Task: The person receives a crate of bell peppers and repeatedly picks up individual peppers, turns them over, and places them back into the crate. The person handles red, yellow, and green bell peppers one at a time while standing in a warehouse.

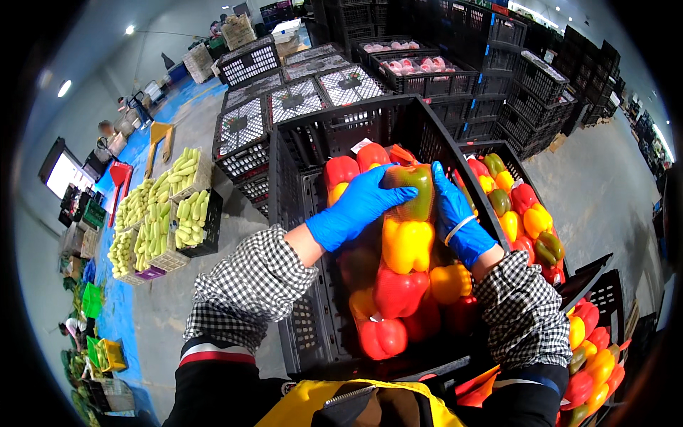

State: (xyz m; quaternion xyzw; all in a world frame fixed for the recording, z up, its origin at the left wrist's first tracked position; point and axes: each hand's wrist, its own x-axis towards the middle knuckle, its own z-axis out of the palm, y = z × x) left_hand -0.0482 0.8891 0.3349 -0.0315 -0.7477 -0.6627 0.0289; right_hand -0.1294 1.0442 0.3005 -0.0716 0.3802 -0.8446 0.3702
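A net bag of bell peppers [408,245] lies lengthwise over the large black plastic crate [283,197] before me, with a green, a yellow and a red pepper in a row. My left hand [352,205], in a blue glove, grips the green pepper [419,200] at the bag's far end, thumb across its top. My right hand [459,213], gloved in blue with a pale band at the wrist, presses the same pepper from the right. Beneath are more netted peppers [381,339], partly hidden by the held bag and in shadow. The crate's left side shows bare floor.
Right of the crate stands another crate of netted peppers [525,219]; more bagged peppers [592,368] sit at lower right. Lidded black crates [296,99] and crates of wrapped fruit [421,66] stand beyond. Crates of pale green squash [160,213] rest on the floor at left.
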